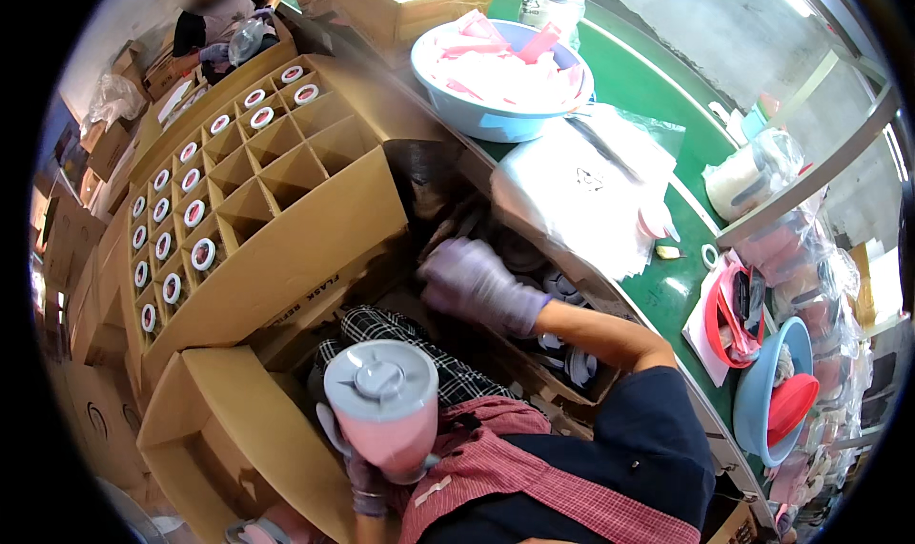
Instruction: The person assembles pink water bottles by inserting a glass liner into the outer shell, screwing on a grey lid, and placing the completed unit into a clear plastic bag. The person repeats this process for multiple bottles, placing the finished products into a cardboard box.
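Note:
My left hand (367,477), in a pale purple glove, is closed around a pink jar (386,430) with a round grey lid. The jar stands upright close to my checked red apron, lid facing up. Also gloved, my right hand (481,287) is stretched over an open carton (599,384) beside the green table. Motion smears its fingers, so I cannot tell whether they hold anything. White and grey parts (572,358) lie in that carton, partly covered by my arm.
To the left stands a divided carton (315,234) with several white-lidded containers in its cells. An open carton (219,391) sits below it. The green table (610,67) carries a blue basin (496,124) of pink pieces and white plastic bags (572,186). Another person (229,20) works at far left.

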Tool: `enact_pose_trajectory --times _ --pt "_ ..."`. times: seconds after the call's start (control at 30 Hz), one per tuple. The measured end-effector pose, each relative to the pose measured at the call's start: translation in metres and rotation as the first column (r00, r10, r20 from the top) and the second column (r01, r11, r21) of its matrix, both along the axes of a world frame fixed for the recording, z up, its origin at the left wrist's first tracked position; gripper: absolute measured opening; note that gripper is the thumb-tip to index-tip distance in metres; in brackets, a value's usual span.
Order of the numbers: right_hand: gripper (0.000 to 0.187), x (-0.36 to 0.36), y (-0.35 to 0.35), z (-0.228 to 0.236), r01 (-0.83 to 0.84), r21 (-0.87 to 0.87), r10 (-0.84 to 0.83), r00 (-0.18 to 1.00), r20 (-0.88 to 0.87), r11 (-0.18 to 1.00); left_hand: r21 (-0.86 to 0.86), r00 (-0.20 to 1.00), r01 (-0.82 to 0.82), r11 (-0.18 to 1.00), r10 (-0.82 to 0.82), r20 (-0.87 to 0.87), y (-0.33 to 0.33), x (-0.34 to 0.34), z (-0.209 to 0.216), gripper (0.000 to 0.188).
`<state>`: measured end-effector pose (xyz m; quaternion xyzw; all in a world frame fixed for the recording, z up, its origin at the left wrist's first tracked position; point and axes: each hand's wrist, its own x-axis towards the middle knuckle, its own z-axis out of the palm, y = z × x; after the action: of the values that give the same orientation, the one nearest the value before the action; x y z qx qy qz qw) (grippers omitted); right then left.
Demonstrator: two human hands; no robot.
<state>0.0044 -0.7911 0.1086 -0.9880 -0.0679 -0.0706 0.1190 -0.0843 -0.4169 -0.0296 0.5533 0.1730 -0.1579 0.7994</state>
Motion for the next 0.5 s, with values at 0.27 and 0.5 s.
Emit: enact_pose_trajectory --times 0.27,0.5 --pt "0.022 -0.022 -0.153 -0.049 0.575 -0.361 -0.572 0.811 0.128 0.734 0.428 0.912 0.384 0.818 -0.407 -0.041 0.068 -0.03 0.01 0.046" --pt "0.005 -0.05 -0.181 -0.037 0.375 0.392 -0.457 0.878 0.142 0.84 0.557 0.787 0.068 0.828 -0.387 0.48 0.029 0.089 0.07 0.05"
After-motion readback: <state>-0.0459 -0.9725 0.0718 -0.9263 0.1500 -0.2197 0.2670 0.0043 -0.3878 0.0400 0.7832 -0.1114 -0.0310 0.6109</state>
